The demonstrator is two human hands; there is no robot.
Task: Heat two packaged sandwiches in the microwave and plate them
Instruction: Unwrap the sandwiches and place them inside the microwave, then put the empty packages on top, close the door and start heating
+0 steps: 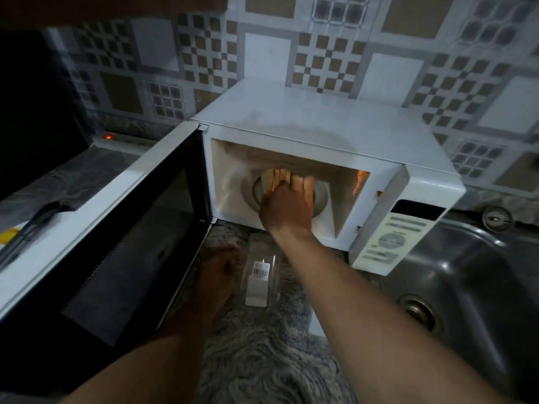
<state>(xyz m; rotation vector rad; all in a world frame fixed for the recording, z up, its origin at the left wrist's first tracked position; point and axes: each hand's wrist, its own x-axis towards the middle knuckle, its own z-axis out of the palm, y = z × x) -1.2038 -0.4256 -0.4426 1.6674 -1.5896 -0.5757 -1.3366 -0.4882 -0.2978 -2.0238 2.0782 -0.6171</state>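
In one white microwave (pixel 320 118) my right hand (pixel 287 209) grips pale sandwiches (pixel 291 179); my left hand (pixel 218 269) curls loosely beside one clear plastic pack (pixel 259 272).

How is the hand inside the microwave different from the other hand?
The right hand reaches into the lit microwave and grips the sandwiches; the left hand is outside, down beside a clear packet on the counter. The right hand looks bright; the left hand is in shadow. Both are bare.
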